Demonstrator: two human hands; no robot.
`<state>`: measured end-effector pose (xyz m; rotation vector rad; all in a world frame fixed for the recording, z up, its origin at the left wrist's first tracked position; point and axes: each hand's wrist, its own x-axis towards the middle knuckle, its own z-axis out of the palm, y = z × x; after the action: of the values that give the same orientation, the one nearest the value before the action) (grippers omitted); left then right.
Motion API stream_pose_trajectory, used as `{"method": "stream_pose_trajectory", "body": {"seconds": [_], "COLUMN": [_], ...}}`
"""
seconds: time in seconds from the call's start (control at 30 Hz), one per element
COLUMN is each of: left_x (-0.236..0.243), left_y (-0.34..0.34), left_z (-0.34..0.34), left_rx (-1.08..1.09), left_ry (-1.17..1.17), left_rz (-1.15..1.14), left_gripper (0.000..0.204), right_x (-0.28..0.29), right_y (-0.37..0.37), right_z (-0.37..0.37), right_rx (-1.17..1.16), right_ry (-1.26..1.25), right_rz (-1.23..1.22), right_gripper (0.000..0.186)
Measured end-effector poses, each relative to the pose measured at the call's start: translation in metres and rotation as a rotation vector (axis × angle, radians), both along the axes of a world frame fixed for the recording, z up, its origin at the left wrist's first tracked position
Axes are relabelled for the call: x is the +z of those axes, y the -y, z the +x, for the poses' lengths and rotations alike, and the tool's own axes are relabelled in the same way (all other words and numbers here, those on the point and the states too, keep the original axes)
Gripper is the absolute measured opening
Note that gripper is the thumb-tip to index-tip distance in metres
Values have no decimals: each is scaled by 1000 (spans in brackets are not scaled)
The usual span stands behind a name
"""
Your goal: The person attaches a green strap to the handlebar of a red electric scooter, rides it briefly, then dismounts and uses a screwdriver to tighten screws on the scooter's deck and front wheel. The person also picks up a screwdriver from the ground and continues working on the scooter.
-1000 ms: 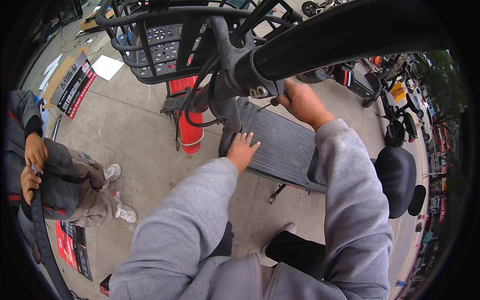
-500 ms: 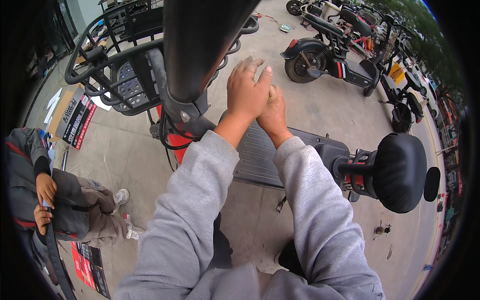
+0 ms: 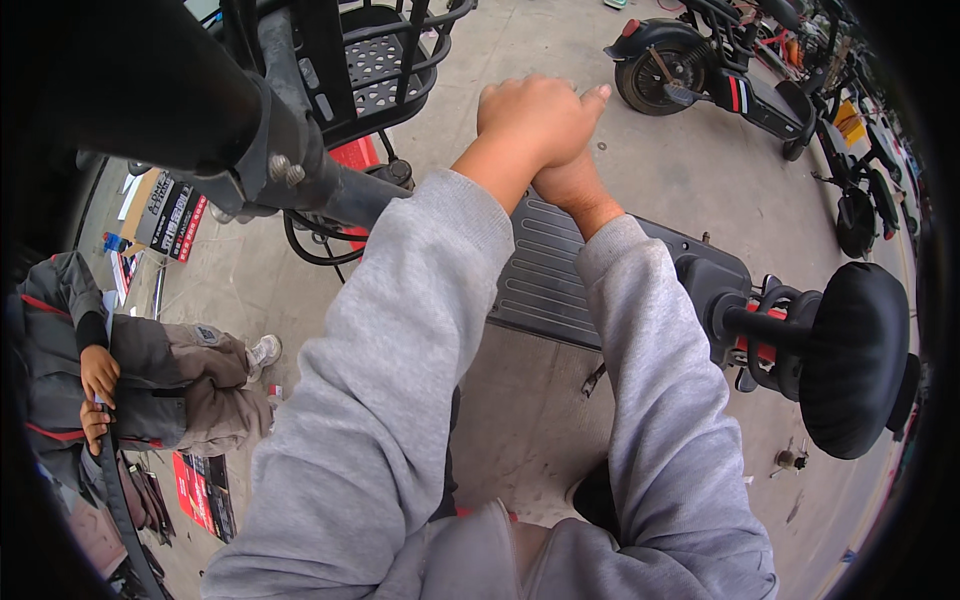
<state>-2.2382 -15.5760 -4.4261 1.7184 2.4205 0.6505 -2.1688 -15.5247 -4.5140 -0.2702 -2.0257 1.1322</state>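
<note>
My left hand [image 3: 538, 118] lies over my right hand, its fingers bent round it and its thumb sticking out to the right. Beneath it, the wrist and lower part of my right hand [image 3: 574, 182] show, while its fingers are hidden. No tool shows in either hand. Both hands are held above the far edge of the ridged black footboard [image 3: 545, 275] of an electric scooter. Left of them rises the scooter's thick black steering column [image 3: 170, 90]. Its padded black seat [image 3: 855, 360] is at the right.
A black wire basket [image 3: 385, 75] stands beyond the column. On the left, a person [image 3: 110, 370] holds a long dark strip beside printed cardboard boxes [image 3: 172, 215]. Another black scooter [image 3: 700, 80] is parked at the far right. A small metal part [image 3: 790, 460] lies on the concrete.
My left hand has turned from lying nearly flat with fingers extended to bending over my right hand. The view has shifted, bringing the column further left and the seat further right.
</note>
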Motion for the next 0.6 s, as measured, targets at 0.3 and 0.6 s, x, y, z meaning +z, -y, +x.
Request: {"method": "stream_pose_trajectory", "body": {"seconds": [0.3, 0.6], "left_x": [17, 10], "left_y": [-1, 0], "left_z": [8, 15], "left_rx": [48, 131], "left_ry": [47, -241], "left_rz": [-8, 41], "left_gripper": [61, 54], "right_x": [9, -13], "right_y": [19, 2], "right_z": [-1, -8], "right_rx": [-142, -15], "right_ry": [-86, -20], "right_rz": [-142, -166], "right_gripper": [28, 34]}}
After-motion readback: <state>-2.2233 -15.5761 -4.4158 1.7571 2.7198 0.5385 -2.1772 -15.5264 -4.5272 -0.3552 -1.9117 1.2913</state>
